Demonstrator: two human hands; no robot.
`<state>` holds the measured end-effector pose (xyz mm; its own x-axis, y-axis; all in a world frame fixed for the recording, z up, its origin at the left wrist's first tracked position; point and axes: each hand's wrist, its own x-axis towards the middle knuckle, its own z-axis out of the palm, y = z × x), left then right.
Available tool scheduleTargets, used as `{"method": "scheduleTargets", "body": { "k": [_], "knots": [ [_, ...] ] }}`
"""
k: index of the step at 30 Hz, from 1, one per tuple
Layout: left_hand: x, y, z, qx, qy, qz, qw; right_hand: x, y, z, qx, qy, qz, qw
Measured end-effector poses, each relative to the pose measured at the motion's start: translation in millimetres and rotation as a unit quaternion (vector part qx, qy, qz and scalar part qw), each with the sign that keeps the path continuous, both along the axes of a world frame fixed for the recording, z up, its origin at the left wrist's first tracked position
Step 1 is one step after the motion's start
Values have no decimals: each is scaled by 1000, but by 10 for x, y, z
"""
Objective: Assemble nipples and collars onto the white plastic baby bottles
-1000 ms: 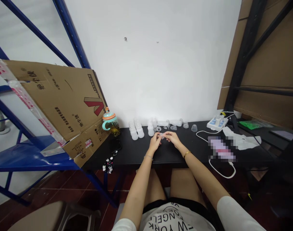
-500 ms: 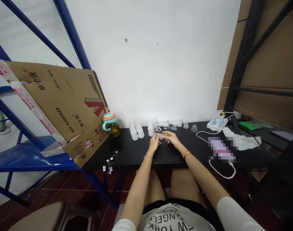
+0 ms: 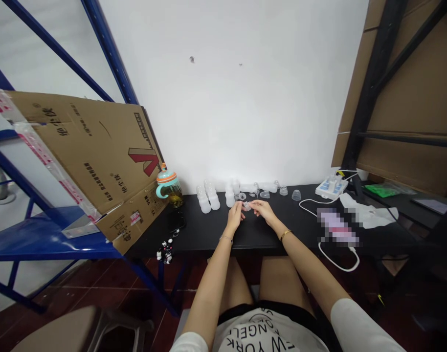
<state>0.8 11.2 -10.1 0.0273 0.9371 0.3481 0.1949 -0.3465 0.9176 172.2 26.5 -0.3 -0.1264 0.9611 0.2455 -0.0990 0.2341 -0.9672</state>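
Between my two hands, above the black table [image 3: 258, 239], is a small clear plastic piece [image 3: 246, 206]. My left hand [image 3: 235, 215] pinches its left side, and my right hand [image 3: 262, 210] grips its right side with the fingertips. Just behind them lie a clear ring [image 3: 242, 196] and several small transparent parts. A white bottle [image 3: 230, 194] stands behind my left hand, with two more bottles [image 3: 208, 198] further left. Clear dome-shaped caps [image 3: 296, 195] sit to the right, near the wall.
A lidded teal cup [image 3: 169, 187], a dark phone [image 3: 177, 221] with a charm and a large cardboard box [image 3: 99, 151] are at the left. A power strip [image 3: 331, 187], white cables, a blurred phone [image 3: 338, 226] and white paper [image 3: 370, 212] occupy the right.
The small clear piece has turned slightly between my fingers and shows more plainly. Both hands stay in nearly the same place.
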Motion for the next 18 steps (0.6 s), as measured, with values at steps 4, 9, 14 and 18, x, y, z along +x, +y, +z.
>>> {"method": "scheduleTargets", "body": {
  "k": [4,9,14,18],
  "knots": [
    [4,2,-6,-3,2,-4,1000,6,15,-22,-16,7,8,1000],
    [6,-5,-1,-9,11,-9,1000,8,24,-40,-41,28,29,998],
    [2,-29,10,-2,32,-19,999,17,-21,-3,-60,49,68,995],
    [-6,-16,-17,10,48,-17,999,12,-66,27,-71,49,100,991]
  ]
}}
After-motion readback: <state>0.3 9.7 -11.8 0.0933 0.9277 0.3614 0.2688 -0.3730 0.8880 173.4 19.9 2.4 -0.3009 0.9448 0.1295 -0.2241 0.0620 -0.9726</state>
